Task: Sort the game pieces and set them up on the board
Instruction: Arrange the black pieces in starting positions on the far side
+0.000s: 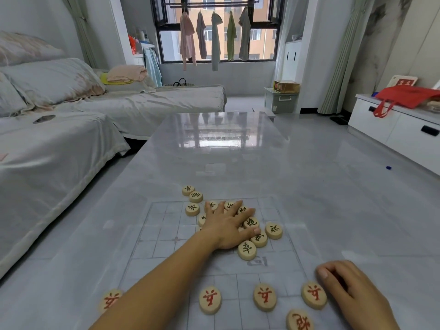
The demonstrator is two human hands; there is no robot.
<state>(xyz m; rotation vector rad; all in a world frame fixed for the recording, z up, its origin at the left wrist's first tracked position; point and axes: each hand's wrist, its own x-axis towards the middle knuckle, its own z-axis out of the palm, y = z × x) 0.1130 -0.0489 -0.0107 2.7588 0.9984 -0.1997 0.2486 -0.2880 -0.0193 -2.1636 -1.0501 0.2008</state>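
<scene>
A glossy grey table (238,144) is stretching away toward a window (217,29) where clothes (215,39) are hanging on a rail. A covered sofa (59,144) is running along the left, and a white cabinet (390,129) is carrying a red bag (404,96) on the right.

A translucent board (162,236) with a printed grid is lying flat on the near end of the table. The left grip (228,227) is pressing down, fingers spread and straight, on a heap of black-lettered pieces (251,222) at the far middle of the board. It is grasping none of them, only covering them with the palm.

3 loose black pieces (192,209) are sitting just beyond the heap's left edge, 2 of them off the grid. 3 more (273,231) are lying beside the thumb on the right.

Along the near side, 4 red-lettered pieces (210,300) are lying in a row, the leftmost partly hidden behind the forearm. A 5th red piece (299,319) is sitting nearer the bottom edge.

The right grip (352,289) is resting at the board's right edge, fingers curled under, just beside the rightmost piece of the row. I cannot tell whether it is enclosing a piece.
</scene>
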